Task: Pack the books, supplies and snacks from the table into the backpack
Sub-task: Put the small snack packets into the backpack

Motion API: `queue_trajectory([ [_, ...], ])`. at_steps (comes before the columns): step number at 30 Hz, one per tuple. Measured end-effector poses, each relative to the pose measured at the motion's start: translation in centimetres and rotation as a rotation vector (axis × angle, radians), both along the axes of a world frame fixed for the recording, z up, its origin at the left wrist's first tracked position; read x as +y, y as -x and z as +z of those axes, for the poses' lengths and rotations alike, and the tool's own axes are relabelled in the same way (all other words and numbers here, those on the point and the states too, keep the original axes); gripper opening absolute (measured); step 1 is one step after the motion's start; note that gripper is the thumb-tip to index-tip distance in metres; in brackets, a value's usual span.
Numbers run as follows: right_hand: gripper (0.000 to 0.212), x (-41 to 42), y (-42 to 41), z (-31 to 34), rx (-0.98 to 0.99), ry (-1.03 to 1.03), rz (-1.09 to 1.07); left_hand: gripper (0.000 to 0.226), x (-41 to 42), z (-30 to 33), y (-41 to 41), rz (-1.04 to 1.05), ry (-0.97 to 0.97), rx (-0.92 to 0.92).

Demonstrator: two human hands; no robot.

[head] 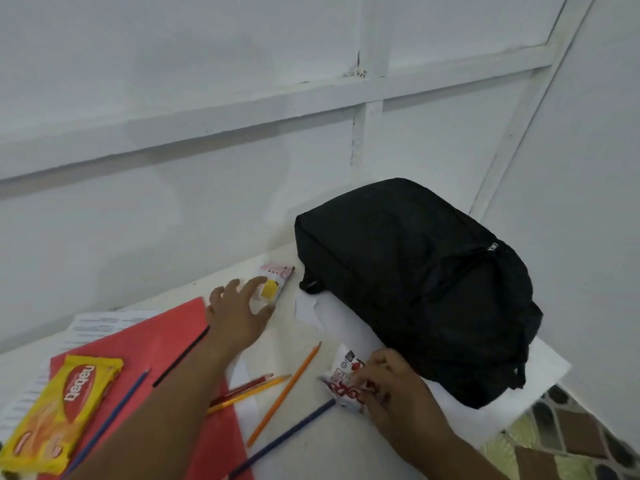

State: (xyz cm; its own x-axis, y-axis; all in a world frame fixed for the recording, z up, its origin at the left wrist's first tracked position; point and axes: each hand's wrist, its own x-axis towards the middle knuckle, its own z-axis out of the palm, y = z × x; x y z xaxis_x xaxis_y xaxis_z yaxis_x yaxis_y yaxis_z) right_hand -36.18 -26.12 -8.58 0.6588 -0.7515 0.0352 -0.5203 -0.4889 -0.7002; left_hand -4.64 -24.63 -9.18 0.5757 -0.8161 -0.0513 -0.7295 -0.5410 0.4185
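Backpack [412, 285] flat, apparently lengthwise near-right.

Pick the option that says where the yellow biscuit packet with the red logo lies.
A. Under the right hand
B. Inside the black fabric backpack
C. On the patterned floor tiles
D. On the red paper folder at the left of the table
D: the yellow biscuit packet with the red logo rests flat on the red paper folder, far from the black fabric backpack, whose zip looks closed, and touched by neither hand.
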Motion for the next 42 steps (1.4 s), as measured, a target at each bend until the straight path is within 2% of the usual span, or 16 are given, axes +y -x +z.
queue_trajectory([
  [4,0.050,1.1,0.7,0.8,-0.163,-0.054,-0.145,0.065,-3.3,-0.1,0.3,0.044,-0.158,-0.101],
  [7,0.042,1.8,0.6,1.3,-0.272,-0.099,-0.204,0.060,-4.2,-0.3,-0.1,0.005,-0.153,-0.168],
  [9,0.036,2.0,0.5,1.9,-0.320,-0.151,-0.230,0.055,-3.9,-0.5,-0.3,-0.011,-0.040,-0.123],
  [12,0.033,2.2,0.6,2.8,-0.398,-0.151,-0.243,0.052,-2.5,-0.1,0.6,0.000,0.289,0.088],
  [16,0.037,2.3,0.6,4.3,-0.519,-0.212,-0.234,0.052,-0.8,1.6,2.5,0.105,0.581,0.237],
  [19,0.041,2.0,0.7,5.7,-0.580,-0.226,-0.240,0.052,-1.1,3.7,4.9,0.134,0.678,0.325],
  [24,0.037,0.3,2.4,6.7,-0.616,-0.158,-0.289,0.051,-3.3,6.8,10.1,-0.035,0.793,0.286],
  [27,0.037,-1.0,3.8,6.6,-0.655,-0.192,-0.334,0.058,-5.6,8.4,12.8,-0.104,0.743,0.309],
  [32,0.036,-3.3,6.6,6.6,-0.672,-0.207,-0.380,0.055,-10.1,9.7,15.5,-0.273,0.682,0.122],
  [35,0.035,-5.1,8.5,6.7,-0.665,-0.215,-0.403,0.060,-13.2,9.8,16.4,-0.310,0.536,0.056],
  [40,0.036,-8.6,11.3,6.3,-0.597,-0.265,-0.397,0.055,-16.7,10.8,18.4,-0.340,0.176,-0.083],
  [42,0.035,-10.0,12.1,6.3,-0.585,-0.297,-0.374,0.056,-17.0,11.2,19.1,-0.307,0.150,-0.100],
])
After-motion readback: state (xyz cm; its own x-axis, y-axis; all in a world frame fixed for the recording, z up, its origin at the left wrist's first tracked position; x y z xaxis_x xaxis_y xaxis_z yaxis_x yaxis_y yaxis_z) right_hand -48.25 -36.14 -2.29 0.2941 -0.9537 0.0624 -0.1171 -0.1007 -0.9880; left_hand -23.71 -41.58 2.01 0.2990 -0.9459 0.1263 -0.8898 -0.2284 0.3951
